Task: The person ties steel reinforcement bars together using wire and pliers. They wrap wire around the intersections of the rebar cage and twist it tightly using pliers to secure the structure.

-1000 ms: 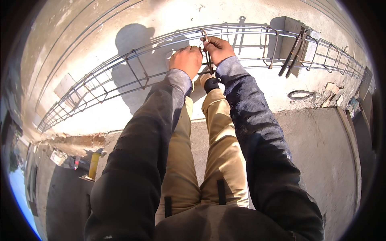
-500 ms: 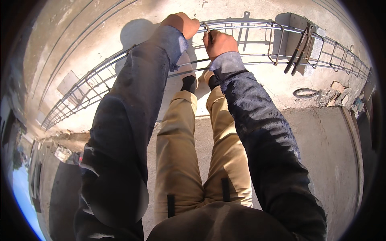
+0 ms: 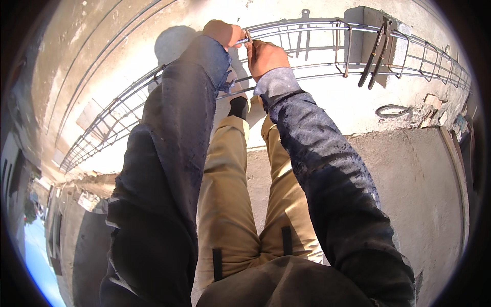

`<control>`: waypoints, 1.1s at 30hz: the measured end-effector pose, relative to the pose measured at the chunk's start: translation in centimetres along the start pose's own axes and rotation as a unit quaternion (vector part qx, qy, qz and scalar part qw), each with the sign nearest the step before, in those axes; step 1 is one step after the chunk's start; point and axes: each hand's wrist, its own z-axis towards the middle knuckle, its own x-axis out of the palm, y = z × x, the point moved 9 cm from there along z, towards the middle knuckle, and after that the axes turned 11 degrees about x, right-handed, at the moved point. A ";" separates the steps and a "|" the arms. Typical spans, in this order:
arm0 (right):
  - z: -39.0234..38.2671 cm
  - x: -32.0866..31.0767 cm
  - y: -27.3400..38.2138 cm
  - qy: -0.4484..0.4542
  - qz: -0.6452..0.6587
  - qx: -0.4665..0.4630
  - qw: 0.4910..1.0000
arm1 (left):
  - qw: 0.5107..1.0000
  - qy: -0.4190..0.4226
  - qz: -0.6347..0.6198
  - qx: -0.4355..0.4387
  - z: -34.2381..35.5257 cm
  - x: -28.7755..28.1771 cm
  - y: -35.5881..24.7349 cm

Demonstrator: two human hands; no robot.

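While both of your arms reach forward over your knees, your left hand (image 3: 221,31) and right hand (image 3: 266,55) meet at the top bar of the long rebar cage (image 3: 317,24), which lies along the concrete slab (image 3: 327,105) and curves across the upper part of the view. Your left fingers are curled closed over the top bar; your right hand is clenched just beside it, and a short thin metal piece (image 3: 248,37) shows between the two fists, though what kind of piece it is cannot be told. Open bar runs on to the right of your hands as far as the long-handled pincers (image 3: 376,51) hanging on the cage, well apart from your grip. Beyond them a small coil of wire (image 3: 393,110) lies on the slab near its rough broken edge. To your left the cage runs on unobstructed toward the slab's far edge.
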 end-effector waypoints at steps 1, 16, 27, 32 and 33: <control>0.1 0.2 0.2 0.008 0.006 -0.004 1.000 | 0.996 -0.076 0.031 -0.043 -1.7 -1.4 -1.0; 0.6 -2.9 -1.8 0.205 0.084 0.122 0.968 | 0.860 -0.493 -0.068 0.111 -12.0 -4.3 -9.2; 2.4 -1.6 -3.8 0.352 0.327 0.383 0.789 | 0.865 -0.451 -0.185 0.118 -11.2 -4.7 -7.6; 3.1 -2.4 2.0 0.288 0.137 0.220 0.922 | 0.882 -0.437 -0.130 0.121 -11.1 -4.3 -6.8; 3.1 -1.6 3.8 0.291 -0.066 0.083 0.951 | 0.882 -0.422 -0.188 0.086 -10.9 -4.3 -6.3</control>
